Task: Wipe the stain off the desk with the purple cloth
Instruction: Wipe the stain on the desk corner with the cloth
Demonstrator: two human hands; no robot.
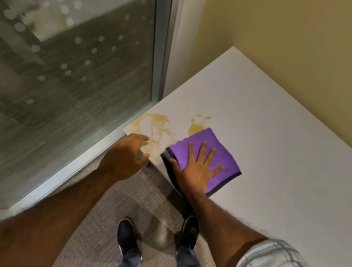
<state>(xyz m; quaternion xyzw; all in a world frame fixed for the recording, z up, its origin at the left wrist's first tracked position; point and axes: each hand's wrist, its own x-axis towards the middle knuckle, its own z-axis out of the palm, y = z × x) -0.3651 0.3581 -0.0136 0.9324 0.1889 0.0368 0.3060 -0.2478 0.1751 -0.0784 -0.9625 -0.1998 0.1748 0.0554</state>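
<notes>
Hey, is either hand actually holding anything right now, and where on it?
Nothing is gripped. The right hand lies flat, fingers spread, pressing the top of the folded purple cloth onto the desk. The left hand is empty at the desk's edge beside the stain.

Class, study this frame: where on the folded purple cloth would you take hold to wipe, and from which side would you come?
From above, palm flat on the middle of the purple cloth, as the right hand does. It lies folded and flat on the desk, so pressing down likely beats an edge grip. The stain lies to its left.
</notes>
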